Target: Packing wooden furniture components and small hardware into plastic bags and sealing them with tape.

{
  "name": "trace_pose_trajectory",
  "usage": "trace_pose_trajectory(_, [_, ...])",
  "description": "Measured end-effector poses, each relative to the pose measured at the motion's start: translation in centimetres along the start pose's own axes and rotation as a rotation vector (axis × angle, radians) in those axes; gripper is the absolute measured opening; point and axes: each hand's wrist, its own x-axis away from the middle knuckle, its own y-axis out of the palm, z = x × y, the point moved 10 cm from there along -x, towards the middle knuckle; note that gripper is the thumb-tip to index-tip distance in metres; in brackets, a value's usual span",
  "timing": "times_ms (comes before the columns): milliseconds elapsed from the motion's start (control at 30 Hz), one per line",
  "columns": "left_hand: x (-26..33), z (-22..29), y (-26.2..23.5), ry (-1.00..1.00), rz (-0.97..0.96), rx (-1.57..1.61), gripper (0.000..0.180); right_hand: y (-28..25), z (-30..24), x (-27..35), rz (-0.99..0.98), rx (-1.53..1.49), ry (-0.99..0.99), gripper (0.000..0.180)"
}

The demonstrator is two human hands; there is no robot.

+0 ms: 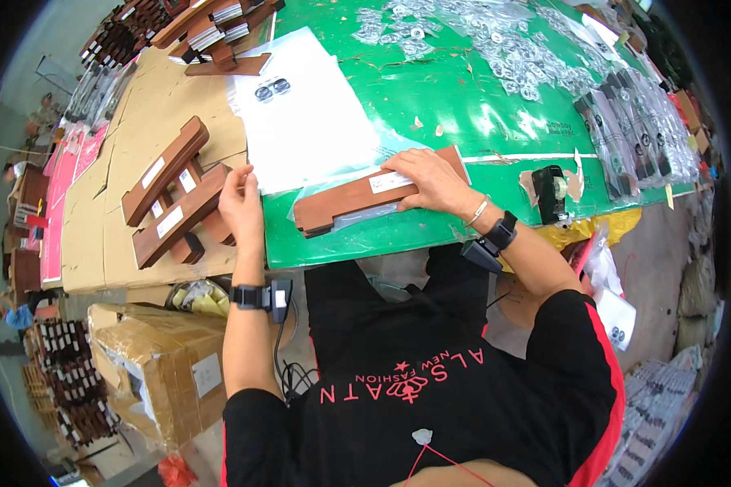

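Note:
A long reddish-brown wooden piece point(333, 207) with notched ends and a white label lies at a slant on the table's near edge. My right hand point(430, 183) grips it from above near its right half, fingers over the far side and thumb along the near side. Clear plastic point(361, 216) shows under and beside it. My left hand point(242, 207) is raised with loosely curled, parted fingers and no visible thing in them. It is close to the right end of a labelled wooden piece point(183, 215), one of several similar pieces stacked crosswise on brown cardboard; contact cannot be made out.
A white sheet point(300, 114) lies beyond my hands on the green table cover point(463, 105). Small clear packets point(503, 49) spread at the back. Plastic-wrapped dark packs point(633, 138) and a tape dispenser point(551, 195) sit right. More wooden pieces point(219, 36) pile far left; a taped carton point(166, 365) stands below.

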Motion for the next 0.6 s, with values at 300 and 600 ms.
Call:
trace_pose_trajectory(300, [1.0,5.4,9.7,0.26,-0.375,-0.38,0.062,-9.5,2.3,-0.9,0.297,-0.406,0.212,0.069])
trace_pose_trajectory(600, [-0.2,1.7,19.7,-0.083,-0.75,-0.57,0.036,-10.1,4.3,2.1,0.389,-0.302,0.332,0.07])
